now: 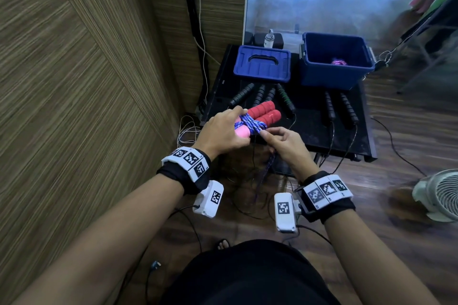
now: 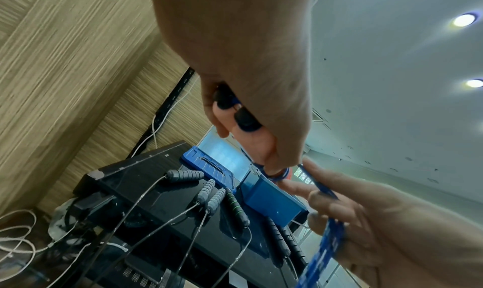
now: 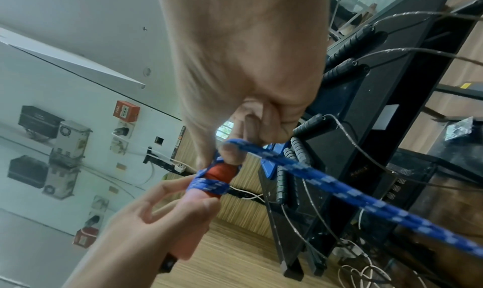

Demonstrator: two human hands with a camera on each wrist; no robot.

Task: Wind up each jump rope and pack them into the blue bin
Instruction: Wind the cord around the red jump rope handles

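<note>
The left hand grips the red handles, hiding their near ends, while the right hand pinches the blue rope wound round them, above the surface's front edge, well short of the bin.

The head camera looks steeply down at both hands, the black table beyond. Each wrist camera sits close under its palm, tilted up toward the ceiling (left) or wall; all share the table.
</note>
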